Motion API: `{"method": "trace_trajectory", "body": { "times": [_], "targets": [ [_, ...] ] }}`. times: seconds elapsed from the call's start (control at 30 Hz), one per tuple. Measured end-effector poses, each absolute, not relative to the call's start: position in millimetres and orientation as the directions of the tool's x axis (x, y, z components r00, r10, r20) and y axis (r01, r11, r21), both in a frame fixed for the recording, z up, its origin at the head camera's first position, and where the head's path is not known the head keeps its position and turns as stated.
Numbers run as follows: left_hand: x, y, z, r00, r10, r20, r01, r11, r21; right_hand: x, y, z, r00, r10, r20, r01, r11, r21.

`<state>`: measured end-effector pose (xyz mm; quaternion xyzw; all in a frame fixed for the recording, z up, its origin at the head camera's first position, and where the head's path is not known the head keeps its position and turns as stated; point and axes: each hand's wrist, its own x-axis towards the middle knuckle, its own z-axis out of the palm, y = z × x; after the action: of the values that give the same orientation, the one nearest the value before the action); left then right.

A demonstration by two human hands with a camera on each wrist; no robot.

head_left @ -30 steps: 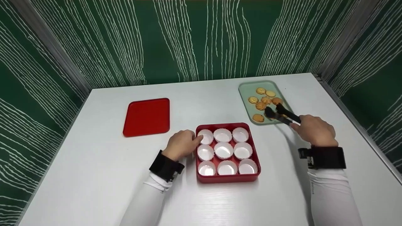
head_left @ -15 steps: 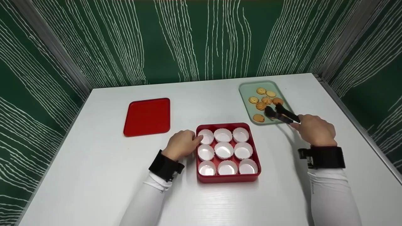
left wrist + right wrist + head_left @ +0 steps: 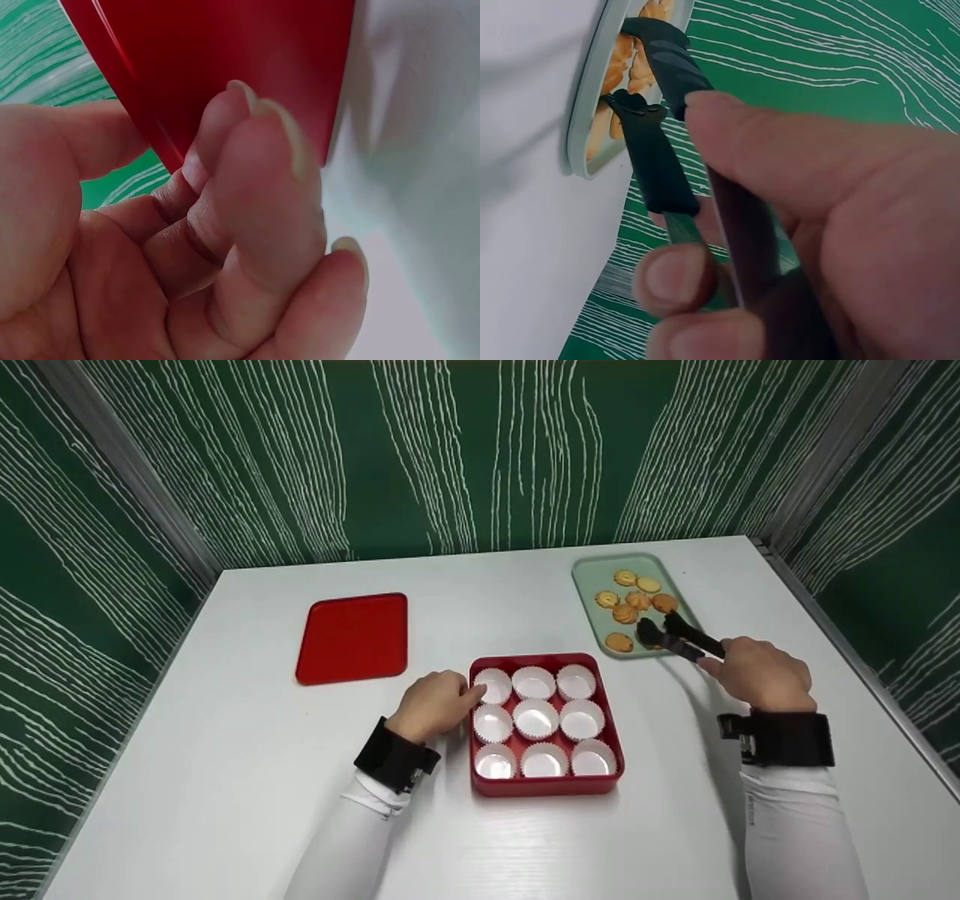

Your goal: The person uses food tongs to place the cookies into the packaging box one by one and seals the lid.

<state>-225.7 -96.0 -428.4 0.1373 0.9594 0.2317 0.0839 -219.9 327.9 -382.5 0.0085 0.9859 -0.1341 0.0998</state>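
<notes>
Your right hand (image 3: 761, 671) is curled round the black tongs (image 3: 697, 638), thumb pressed to one arm. Tips parted, by the near right corner of the green tray (image 3: 598, 576). Right wrist view: cookies (image 3: 625, 614) lie between and beside the tips; touching or not, can't tell.

Step in hand looks like lining up the tongs on a cookie. Next move seems to call for a light, even squeeze; these look crumbly.

Your left hand (image 3: 433, 706) pinches the left wall of the red box (image 3: 546, 787) near its far left corner, thumb over the rim, fingers bent outside. Reads as steadying.

Containers: green tray, toward the desk's (image 3: 225, 735) far right corner, carries at least seven cookies, others part hidden by the tongs. Red box, mid-desk: nine white paper cups (image 3: 535, 720), three rows of three, white bottoms showing. Lid-like red panel (image 3: 354, 637): left of the box, toward the desk's far left corner.
</notes>
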Motion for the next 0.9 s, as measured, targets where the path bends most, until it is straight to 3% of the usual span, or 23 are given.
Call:
{"method": "trace_trajectory", "body": {
  "times": [0.23,0.5,0.9],
  "targets": [
    [-225,-96,-427,-0.948,0.300,-0.105,0.217,0.852,0.477,-219,319,-374,-0.963,0.021,-0.269,0.085,0.970,-0.228],
    [-226,-96,-427,-0.944,0.315,-0.098,0.235,0.849,0.473,-223,316,-385,-0.987,0.039,-0.158,0.079,0.964,-0.256],
    [-225,-96,-427,-0.944,0.310,-0.116,0.221,0.852,0.475,-221,322,-383,-0.993,0.034,-0.117,0.065,0.960,-0.273]
  ]
}}
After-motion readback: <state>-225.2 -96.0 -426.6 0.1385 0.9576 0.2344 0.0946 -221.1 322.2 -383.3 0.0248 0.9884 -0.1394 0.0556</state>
